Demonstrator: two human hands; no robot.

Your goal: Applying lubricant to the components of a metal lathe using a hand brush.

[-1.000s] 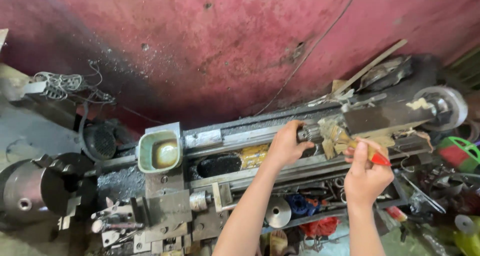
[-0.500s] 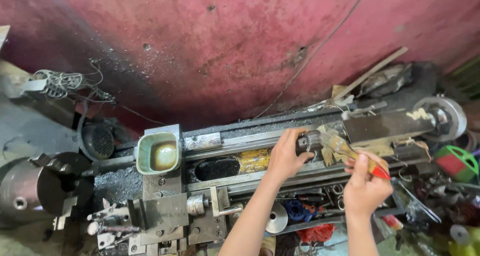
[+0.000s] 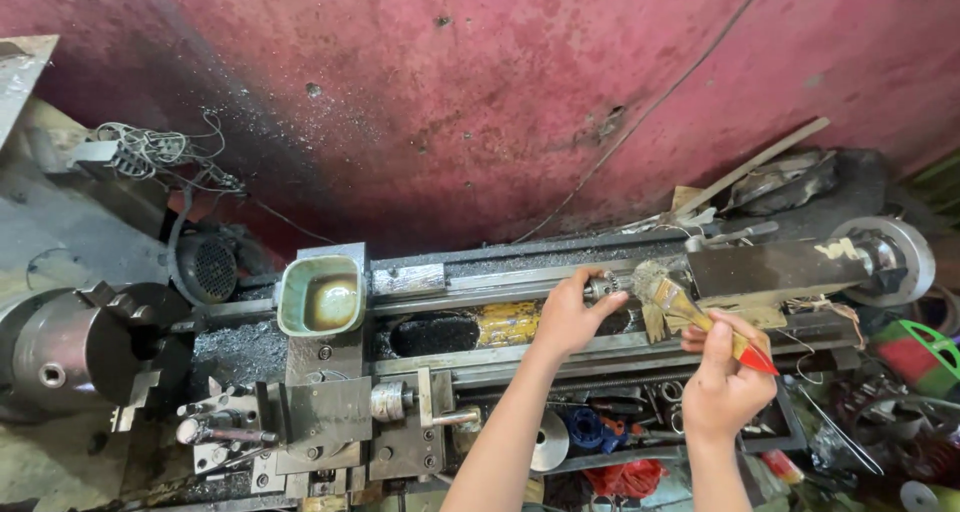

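Observation:
I look down on a grimy metal lathe (image 3: 520, 357). My left hand (image 3: 568, 315) grips a small drill chuck (image 3: 606, 288) that sticks out of the tailstock (image 3: 775, 269) at the right. My right hand (image 3: 722, 377) holds a paintbrush (image 3: 690, 314) with a red-tipped handle; its dirty bristles rest against the chuck next to my left fingers.
The big lathe chuck (image 3: 75, 347) sits at far left, the carriage and tool post (image 3: 330, 422) at lower centre. A green tin of brownish liquid (image 3: 321, 297) stands on the carriage. The tailstock handwheel (image 3: 895, 257) is at right. Loose parts lie in the tray below (image 3: 600, 437). A red wall rises behind.
The view has shifted slightly. My left hand stays on the chuck. The brush in my right hand has moved a little against the chuck.

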